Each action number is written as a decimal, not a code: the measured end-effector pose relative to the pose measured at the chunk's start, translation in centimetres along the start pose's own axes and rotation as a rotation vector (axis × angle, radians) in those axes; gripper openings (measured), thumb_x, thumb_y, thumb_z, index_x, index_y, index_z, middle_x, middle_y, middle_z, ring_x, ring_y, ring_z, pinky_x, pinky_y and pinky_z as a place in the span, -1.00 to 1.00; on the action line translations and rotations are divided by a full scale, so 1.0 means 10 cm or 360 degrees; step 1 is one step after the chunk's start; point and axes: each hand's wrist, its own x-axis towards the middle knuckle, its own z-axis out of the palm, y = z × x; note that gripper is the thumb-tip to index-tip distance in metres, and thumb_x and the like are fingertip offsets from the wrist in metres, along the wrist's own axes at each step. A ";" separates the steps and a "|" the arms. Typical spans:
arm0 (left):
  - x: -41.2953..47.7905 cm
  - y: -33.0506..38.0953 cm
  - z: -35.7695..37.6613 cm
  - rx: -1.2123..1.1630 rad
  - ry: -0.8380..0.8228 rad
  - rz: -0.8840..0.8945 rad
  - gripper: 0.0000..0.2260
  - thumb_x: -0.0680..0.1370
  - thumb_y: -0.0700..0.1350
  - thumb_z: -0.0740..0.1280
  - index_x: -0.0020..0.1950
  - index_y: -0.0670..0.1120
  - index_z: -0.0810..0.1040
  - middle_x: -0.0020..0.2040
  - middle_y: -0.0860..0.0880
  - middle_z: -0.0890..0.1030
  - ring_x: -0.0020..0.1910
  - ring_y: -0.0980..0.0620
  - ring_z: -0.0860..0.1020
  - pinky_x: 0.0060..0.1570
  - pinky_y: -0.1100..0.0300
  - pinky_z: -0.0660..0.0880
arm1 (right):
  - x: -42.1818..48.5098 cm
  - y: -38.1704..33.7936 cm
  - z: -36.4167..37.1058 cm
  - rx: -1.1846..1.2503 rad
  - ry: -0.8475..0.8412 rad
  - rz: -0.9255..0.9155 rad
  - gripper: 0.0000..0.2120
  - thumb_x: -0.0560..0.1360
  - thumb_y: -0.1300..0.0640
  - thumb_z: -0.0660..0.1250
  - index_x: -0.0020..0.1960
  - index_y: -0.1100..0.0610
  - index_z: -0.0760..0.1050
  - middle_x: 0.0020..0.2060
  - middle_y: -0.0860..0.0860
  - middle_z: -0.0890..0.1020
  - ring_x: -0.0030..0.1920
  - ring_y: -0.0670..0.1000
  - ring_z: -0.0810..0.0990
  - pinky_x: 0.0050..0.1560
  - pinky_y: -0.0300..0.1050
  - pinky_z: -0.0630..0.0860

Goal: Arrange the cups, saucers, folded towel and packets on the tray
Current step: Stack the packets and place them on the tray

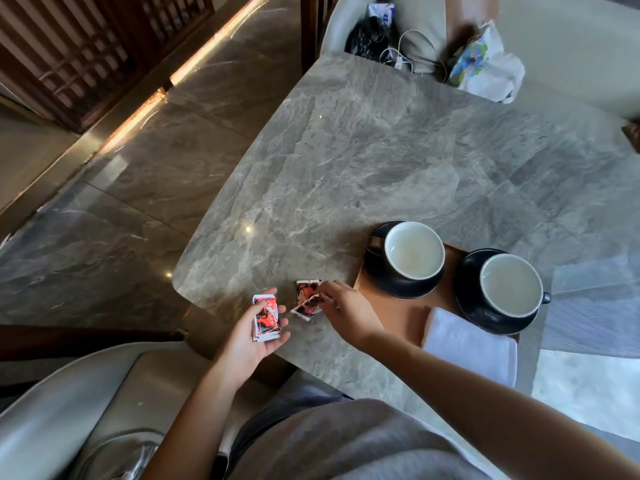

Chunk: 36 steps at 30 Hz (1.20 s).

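On the marble table: a brown tray (408, 315) sat near the person's right, close to the table's near edge.
Table: grey stone-patterned top (363, 161), with a rounded corner near the hands.
Left cup: white inside, dark outside (414, 250), standing on a black saucer (384, 282) at the tray's far left end.
Right cup: the same kind (510, 285), on a second black saucer (467, 306) just to the right of the first; its small handle showed on the right side.
Towel: white and folded (469, 344), lying on the near part of the tray, in front of the right saucer and touching or nearly touching its edge.
Left hand: palm up and loosely cupped (256, 336), holding a small stack of red-and-white packets (266, 318) just off the table's near corner.
Right hand: reached across to the left (343, 311), fingertips pinched on one red-and-black packet (306, 309) that was tilted over the table surface.
Loose packet: another red packet (306, 289) lay on the table just behind the pinched one, beside the tray's left edge.
Packets and tray: none of the packets lay on the tray.
Beyond the table: a pale chair held a black bag (367, 39), a white cable (405, 53) and a crumpled printed bag (485, 64).
Near chair: a pale seat (69, 410) stood below the left arm.
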 end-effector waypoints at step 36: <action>0.03 -0.10 0.08 -0.0146 -0.0268 -0.0298 -0.66 0.46 0.02 0.22 0.07 -0.18 0.56 -0.10 -0.19 0.64 -0.18 -0.11 0.60 -0.19 -0.04 0.62 | 0.20 -0.10 -0.24 0.0954 0.0175 0.0345 -0.75 0.45 0.30 0.38 0.02 0.07 0.41 -0.23 -0.06 0.57 -0.33 -0.19 0.57 -0.26 -0.25 0.48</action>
